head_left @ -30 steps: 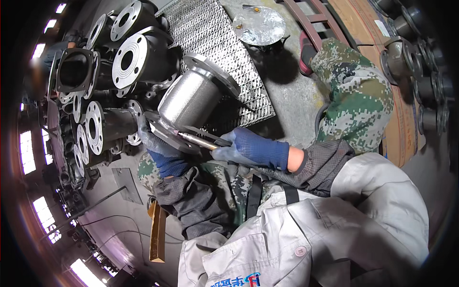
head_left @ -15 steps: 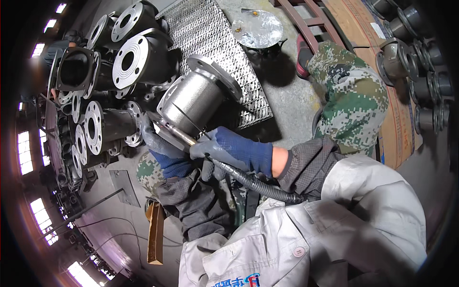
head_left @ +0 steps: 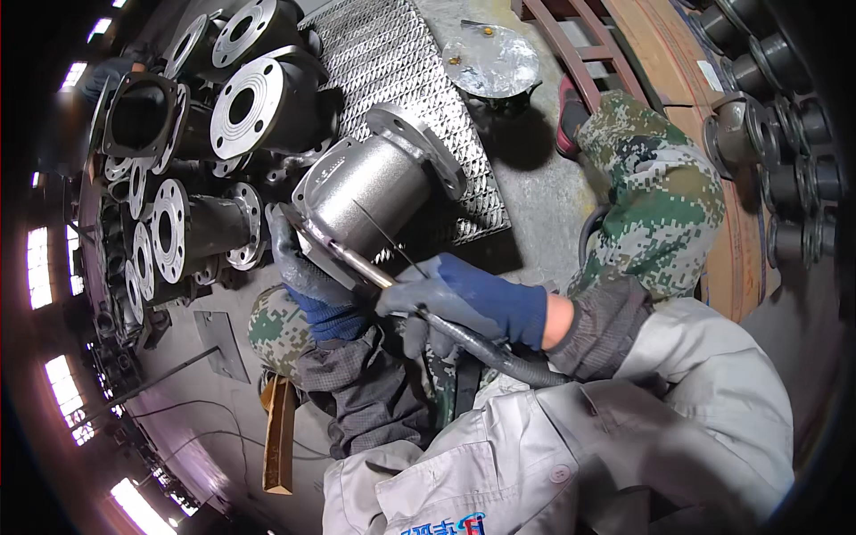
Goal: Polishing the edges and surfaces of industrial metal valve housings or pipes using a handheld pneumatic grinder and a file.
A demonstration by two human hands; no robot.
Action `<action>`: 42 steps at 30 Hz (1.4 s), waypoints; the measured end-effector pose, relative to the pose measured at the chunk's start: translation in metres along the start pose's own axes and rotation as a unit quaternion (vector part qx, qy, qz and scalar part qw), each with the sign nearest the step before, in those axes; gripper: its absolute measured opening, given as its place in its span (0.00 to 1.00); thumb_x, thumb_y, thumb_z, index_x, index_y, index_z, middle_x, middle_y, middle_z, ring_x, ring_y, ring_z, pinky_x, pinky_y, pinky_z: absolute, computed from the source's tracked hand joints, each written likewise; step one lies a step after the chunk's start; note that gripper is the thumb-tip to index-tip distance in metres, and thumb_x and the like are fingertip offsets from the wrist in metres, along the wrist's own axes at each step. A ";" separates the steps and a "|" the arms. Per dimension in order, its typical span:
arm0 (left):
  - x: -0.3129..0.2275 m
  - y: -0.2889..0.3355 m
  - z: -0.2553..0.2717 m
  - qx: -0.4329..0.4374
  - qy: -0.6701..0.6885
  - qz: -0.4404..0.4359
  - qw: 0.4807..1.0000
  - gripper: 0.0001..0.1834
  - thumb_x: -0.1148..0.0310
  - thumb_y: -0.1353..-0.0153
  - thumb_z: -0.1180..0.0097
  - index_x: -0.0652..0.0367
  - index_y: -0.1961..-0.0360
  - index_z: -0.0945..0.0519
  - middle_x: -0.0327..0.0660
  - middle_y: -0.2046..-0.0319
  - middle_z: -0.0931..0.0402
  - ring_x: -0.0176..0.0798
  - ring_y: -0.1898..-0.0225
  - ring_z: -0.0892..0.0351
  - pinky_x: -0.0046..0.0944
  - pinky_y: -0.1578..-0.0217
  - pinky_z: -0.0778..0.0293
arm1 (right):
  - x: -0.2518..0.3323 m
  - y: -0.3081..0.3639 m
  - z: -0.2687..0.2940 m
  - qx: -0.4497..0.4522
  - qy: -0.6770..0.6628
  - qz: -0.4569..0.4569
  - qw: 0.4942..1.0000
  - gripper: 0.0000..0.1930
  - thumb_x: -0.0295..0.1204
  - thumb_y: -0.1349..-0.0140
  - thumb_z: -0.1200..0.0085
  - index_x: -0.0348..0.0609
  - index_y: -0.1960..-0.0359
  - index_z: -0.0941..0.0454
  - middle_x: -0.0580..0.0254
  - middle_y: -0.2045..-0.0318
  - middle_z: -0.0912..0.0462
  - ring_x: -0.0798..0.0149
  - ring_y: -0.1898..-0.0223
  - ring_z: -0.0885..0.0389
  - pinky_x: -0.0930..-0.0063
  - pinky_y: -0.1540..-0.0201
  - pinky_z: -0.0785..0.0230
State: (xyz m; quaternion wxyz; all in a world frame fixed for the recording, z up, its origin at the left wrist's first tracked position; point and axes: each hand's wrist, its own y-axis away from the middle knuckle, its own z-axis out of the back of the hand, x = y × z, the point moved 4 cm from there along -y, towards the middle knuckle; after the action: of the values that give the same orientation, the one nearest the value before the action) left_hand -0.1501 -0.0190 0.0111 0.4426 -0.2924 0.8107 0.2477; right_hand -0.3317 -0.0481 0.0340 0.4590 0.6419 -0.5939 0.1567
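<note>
A silver-grey flanged metal casting (head_left: 366, 192) lies tilted in front of me, partly over a metal grating. My left hand (head_left: 314, 276), in a blue and grey glove, is closed around the casting's near flange; its fingertips are partly hidden. In a matching glove, my right hand (head_left: 459, 299) wraps around a handheld grinder (head_left: 357, 260) with a slim metal front and a black flexible shaft. The tool's front end lies along the near flange beside my left hand, its tip hard to make out. A thin dark rod (head_left: 383, 232) slants between the casting and my right hand.
Many flanged castings (head_left: 250, 107) are stacked at the left, with more (head_left: 740, 129) at the far right. The textured metal grating (head_left: 374, 53) lies beyond. A round metal stool top (head_left: 490, 62) stands near a brown metal frame (head_left: 593, 53). Cardboard (head_left: 704, 178) lies at right.
My right hand has drawn back to the right and toward me with the grinder. My left hand stays at the casting's flange. The whole view has shifted slightly.
</note>
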 end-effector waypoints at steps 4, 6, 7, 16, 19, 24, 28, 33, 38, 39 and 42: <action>-0.003 0.013 -0.011 -0.063 -0.026 0.010 0.998 0.24 0.50 0.32 0.57 0.59 0.47 0.29 0.44 0.50 0.28 0.42 0.48 0.26 0.46 0.44 0.30 | 0.001 -0.012 -0.001 0.024 0.017 0.067 0.997 0.19 0.42 0.33 0.53 0.37 0.56 0.22 0.55 0.76 0.16 0.71 0.84 0.21 0.82 0.81 0.30; -0.002 0.012 -0.004 0.007 -0.007 -0.030 1.000 0.24 0.49 0.32 0.58 0.59 0.47 0.30 0.44 0.50 0.28 0.42 0.48 0.26 0.46 0.44 0.30 | 0.006 -0.018 -0.004 -0.007 0.002 -0.006 1.000 0.18 0.41 0.33 0.53 0.37 0.58 0.22 0.57 0.78 0.17 0.72 0.83 0.21 0.82 0.81 0.30; 0.010 0.009 0.021 0.041 0.020 -0.038 0.998 0.27 0.48 0.31 0.60 0.60 0.45 0.31 0.44 0.49 0.28 0.42 0.47 0.27 0.46 0.44 0.30 | 0.003 -0.015 -0.006 -0.011 0.000 -0.009 1.000 0.18 0.41 0.33 0.53 0.36 0.59 0.21 0.56 0.78 0.17 0.72 0.83 0.21 0.82 0.81 0.31; 0.022 0.023 0.036 0.042 0.097 0.048 0.993 0.35 0.48 0.37 0.53 0.59 0.35 0.37 0.49 0.42 0.32 0.51 0.42 0.29 0.53 0.43 0.28 | -0.034 0.044 0.007 -0.067 -0.041 -0.090 0.993 0.17 0.34 0.31 0.50 0.37 0.46 0.23 0.63 0.66 0.19 0.76 0.81 0.22 0.88 0.81 0.32; 0.017 0.025 0.045 0.041 0.084 0.018 0.995 0.37 0.46 0.38 0.53 0.60 0.34 0.39 0.52 0.41 0.33 0.53 0.41 0.29 0.54 0.43 0.28 | 0.002 0.046 0.000 -0.113 0.001 -0.094 0.989 0.19 0.37 0.32 0.47 0.36 0.47 0.23 0.67 0.74 0.19 0.79 0.81 0.23 0.87 0.81 0.34; 0.026 0.029 0.052 0.022 0.067 0.022 0.997 0.38 0.45 0.37 0.54 0.59 0.33 0.40 0.53 0.42 0.33 0.54 0.42 0.29 0.55 0.43 0.28 | -0.016 0.044 0.001 -0.109 0.004 -0.101 0.989 0.18 0.38 0.33 0.47 0.37 0.49 0.22 0.67 0.76 0.18 0.80 0.81 0.24 0.88 0.81 0.35; 0.024 0.025 0.066 0.146 0.145 -0.032 0.978 0.36 0.45 0.36 0.53 0.58 0.34 0.40 0.48 0.43 0.31 0.47 0.43 0.28 0.47 0.48 0.23 | -0.026 0.034 -0.006 -0.089 0.021 -0.123 0.988 0.18 0.39 0.33 0.45 0.38 0.51 0.20 0.69 0.73 0.17 0.84 0.82 0.26 0.89 0.80 0.34; 0.025 0.015 0.081 -0.031 0.005 -0.055 0.998 0.30 0.45 0.35 0.53 0.56 0.41 0.31 0.40 0.47 0.29 0.41 0.45 0.29 0.44 0.45 0.28 | -0.027 0.021 -0.003 -0.061 0.031 -0.145 0.987 0.15 0.42 0.33 0.45 0.41 0.59 0.20 0.68 0.76 0.17 0.82 0.84 0.27 0.87 0.82 0.35; 0.026 0.005 0.088 -0.019 0.062 -0.024 0.998 0.30 0.43 0.35 0.53 0.58 0.45 0.30 0.39 0.61 0.25 0.30 0.65 0.25 0.28 0.69 0.25 | -0.040 -0.023 -0.009 -0.066 0.070 -0.078 0.992 0.15 0.43 0.33 0.47 0.43 0.64 0.21 0.69 0.79 0.19 0.81 0.85 0.27 0.87 0.83 0.38; 0.020 0.006 0.075 -0.016 0.064 -0.021 0.998 0.30 0.43 0.35 0.53 0.58 0.45 0.30 0.39 0.61 0.25 0.30 0.65 0.25 0.28 0.69 0.25 | -0.046 -0.030 -0.008 -0.064 0.055 -0.056 0.995 0.16 0.43 0.33 0.48 0.41 0.62 0.23 0.64 0.81 0.19 0.77 0.86 0.26 0.83 0.84 0.36; 0.009 0.010 0.062 -0.157 -0.110 0.021 0.981 0.34 0.42 0.37 0.54 0.58 0.40 0.33 0.45 0.55 0.26 0.40 0.58 0.23 0.39 0.60 0.22 | -0.045 -0.015 -0.006 -0.072 0.057 -0.085 0.992 0.18 0.42 0.35 0.46 0.36 0.60 0.23 0.60 0.81 0.18 0.74 0.84 0.24 0.78 0.80 0.32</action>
State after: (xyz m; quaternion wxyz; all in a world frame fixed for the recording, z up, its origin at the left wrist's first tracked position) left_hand -0.1260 0.0268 -0.0251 0.4727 -0.3122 0.7141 0.4114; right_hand -0.3272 -0.0177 -0.0023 0.5486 0.6452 -0.5202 0.1103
